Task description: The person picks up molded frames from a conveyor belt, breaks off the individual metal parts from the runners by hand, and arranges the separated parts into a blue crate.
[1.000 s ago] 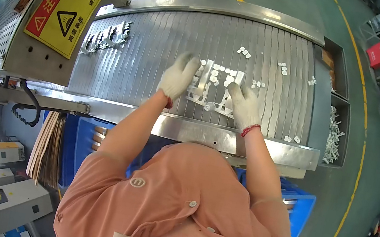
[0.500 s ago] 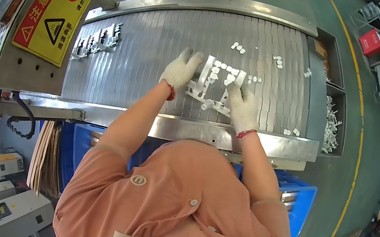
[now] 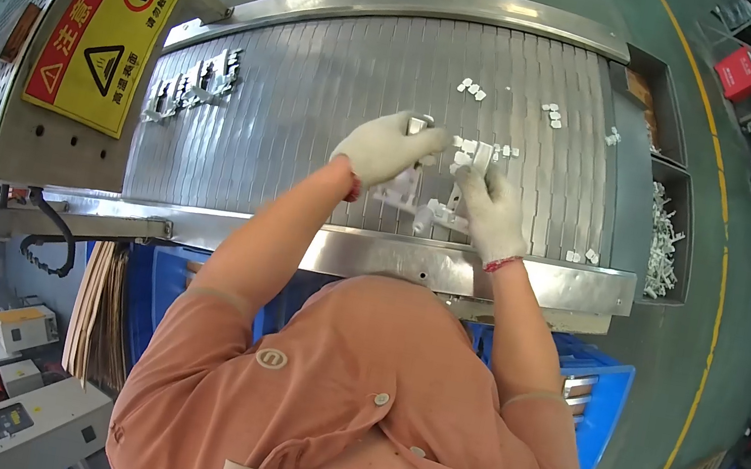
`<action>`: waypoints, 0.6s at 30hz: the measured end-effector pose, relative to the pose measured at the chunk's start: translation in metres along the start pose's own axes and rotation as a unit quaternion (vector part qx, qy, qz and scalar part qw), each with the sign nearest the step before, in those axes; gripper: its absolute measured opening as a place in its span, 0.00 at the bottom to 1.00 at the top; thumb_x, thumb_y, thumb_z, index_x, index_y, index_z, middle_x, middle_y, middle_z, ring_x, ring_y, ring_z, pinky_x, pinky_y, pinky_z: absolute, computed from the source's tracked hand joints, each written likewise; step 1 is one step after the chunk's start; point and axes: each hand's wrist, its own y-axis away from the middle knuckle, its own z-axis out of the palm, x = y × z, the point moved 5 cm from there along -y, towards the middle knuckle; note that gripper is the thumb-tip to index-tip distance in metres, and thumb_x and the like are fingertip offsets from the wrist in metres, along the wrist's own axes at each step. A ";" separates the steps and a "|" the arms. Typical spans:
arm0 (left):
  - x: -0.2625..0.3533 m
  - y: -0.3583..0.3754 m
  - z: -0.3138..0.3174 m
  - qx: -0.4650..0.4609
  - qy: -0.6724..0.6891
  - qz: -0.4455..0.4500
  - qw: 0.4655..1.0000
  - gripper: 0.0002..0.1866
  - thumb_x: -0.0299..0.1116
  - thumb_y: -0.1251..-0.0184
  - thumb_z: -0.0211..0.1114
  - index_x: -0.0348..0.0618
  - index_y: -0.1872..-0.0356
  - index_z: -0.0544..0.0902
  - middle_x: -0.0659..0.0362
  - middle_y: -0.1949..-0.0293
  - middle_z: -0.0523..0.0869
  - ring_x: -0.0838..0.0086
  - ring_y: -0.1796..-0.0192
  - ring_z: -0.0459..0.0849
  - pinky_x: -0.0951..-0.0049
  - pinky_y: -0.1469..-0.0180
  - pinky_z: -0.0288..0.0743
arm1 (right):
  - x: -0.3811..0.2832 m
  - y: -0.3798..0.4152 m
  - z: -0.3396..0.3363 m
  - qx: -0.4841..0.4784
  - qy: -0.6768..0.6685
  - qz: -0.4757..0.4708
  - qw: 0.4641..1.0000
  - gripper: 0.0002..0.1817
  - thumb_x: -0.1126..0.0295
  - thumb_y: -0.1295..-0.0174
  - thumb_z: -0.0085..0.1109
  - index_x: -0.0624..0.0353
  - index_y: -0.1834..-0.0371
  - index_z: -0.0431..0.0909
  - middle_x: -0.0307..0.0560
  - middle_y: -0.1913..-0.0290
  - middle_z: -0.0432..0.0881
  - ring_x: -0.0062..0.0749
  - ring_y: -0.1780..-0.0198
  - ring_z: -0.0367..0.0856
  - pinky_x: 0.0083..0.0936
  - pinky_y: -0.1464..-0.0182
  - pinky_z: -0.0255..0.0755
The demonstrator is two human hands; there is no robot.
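Observation:
Both my hands wear white knitted gloves over the grey slatted conveyor. My right hand is closed on the right arm of a white branched frame, which looks like a moulding runner with a round stub at its middle. My left hand curls over the left arm of the same frame; its fingertips are partly hidden and slightly blurred. Small white pieces lie between and just beyond my hands, some of them covered by the left fingers.
More white pieces lie farther back on the conveyor. A row of dark-and-white parts sits at left beside a machine housing with a caution sign. A bin of white scrap stands at the right end.
My left hand has swung right and inward, from open beside the frame to curled over its left arm. The frame has tilted and shifted slightly; my right hand keeps hold.

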 end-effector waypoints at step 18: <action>-0.032 0.012 0.015 0.113 0.011 0.041 0.993 0.43 0.69 0.15 0.48 0.32 0.47 0.92 0.43 0.56 0.96 0.51 0.49 0.94 0.55 0.40 0.82 | 0.063 -0.050 0.008 -0.096 -0.025 -0.090 0.991 0.35 0.38 0.17 0.58 0.67 0.45 0.88 0.60 0.53 0.94 0.54 0.50 0.92 0.44 0.43 0.83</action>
